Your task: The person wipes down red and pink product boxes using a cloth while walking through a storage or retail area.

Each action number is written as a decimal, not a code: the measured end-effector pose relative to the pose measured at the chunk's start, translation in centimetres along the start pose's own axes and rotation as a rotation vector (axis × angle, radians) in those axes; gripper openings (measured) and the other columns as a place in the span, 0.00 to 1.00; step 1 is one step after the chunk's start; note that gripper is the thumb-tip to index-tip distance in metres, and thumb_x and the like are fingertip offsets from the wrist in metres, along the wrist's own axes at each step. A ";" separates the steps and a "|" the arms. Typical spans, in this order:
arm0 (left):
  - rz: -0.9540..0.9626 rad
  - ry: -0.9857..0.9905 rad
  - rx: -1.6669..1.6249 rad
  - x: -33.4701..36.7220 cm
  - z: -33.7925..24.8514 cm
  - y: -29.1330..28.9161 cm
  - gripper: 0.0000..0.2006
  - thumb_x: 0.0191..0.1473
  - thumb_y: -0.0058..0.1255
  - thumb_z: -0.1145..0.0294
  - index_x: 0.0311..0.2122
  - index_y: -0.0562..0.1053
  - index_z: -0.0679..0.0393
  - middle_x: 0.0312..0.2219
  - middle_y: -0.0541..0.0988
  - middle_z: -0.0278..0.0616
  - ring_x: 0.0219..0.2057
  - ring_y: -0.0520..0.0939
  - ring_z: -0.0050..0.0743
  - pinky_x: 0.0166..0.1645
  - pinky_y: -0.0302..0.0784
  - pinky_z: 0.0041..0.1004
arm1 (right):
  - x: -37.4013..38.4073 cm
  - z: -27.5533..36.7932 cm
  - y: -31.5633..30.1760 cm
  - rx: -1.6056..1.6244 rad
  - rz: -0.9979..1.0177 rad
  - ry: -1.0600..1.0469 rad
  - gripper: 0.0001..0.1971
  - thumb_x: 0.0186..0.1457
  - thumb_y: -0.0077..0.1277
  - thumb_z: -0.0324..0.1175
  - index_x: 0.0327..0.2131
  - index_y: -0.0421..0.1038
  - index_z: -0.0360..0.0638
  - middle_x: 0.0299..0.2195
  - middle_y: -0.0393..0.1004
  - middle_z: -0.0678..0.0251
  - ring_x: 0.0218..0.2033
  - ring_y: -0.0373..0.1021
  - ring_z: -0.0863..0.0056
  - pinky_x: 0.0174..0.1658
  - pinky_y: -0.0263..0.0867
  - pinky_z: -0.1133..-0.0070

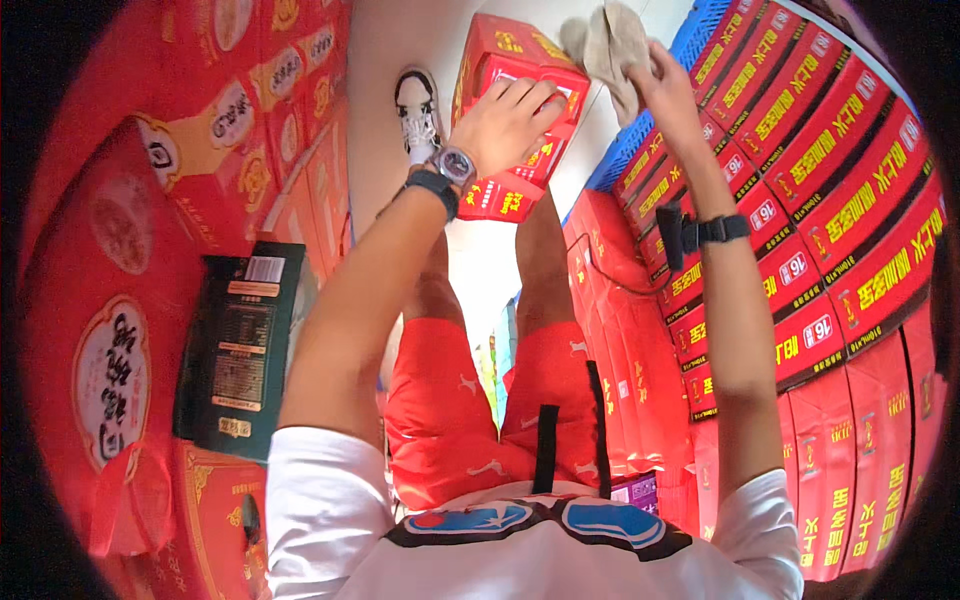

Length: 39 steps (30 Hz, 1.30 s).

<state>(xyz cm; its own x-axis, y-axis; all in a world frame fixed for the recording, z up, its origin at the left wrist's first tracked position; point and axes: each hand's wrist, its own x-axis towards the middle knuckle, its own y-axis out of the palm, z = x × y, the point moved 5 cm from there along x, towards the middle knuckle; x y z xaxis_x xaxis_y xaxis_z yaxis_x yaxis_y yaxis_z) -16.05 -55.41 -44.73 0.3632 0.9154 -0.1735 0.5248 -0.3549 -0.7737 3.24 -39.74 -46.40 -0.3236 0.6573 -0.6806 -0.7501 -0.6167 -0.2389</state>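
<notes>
In the head view, resting the left grip (505, 125), spread wide, on the red box (530, 60), just beyond the shins (543, 265) and right of the black-and-white shoe (415, 100). Pinching a beige cloth (618, 55) in the narrow right grip (668, 88), just past the box's right edge and near the blue lattice (622, 150). Bounded by red packages (105, 240) at left and stacked red cases (805, 190) at right, with pale floor (480, 275) showing as a lane between.

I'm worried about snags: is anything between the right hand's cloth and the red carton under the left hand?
Nothing visible stands between the beige cloth and the red carton; the left hand covers part of the carton.
</notes>
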 end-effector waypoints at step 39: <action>0.067 0.454 -0.015 5.3 -2.9 -3.8 0.15 0.54 0.61 0.65 0.47 0.77 0.51 0.42 0.81 0.32 0.52 0.83 0.34 0.58 0.80 0.31 | 8.0 -1.8 6.3 -0.133 0.880 -0.125 0.31 0.72 0.56 0.53 0.71 0.70 0.47 0.44 0.81 0.74 0.37 0.69 0.89 0.33 0.65 0.85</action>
<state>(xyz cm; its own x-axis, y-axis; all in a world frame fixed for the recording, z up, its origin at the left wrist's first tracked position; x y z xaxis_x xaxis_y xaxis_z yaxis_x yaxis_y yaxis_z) -13.87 -49.71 -40.89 0.6955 0.7157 0.0640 0.4985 -0.4165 -0.7602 -3.09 -39.16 -54.56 -0.8157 -0.0394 -0.5772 -0.1304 -0.9595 0.2497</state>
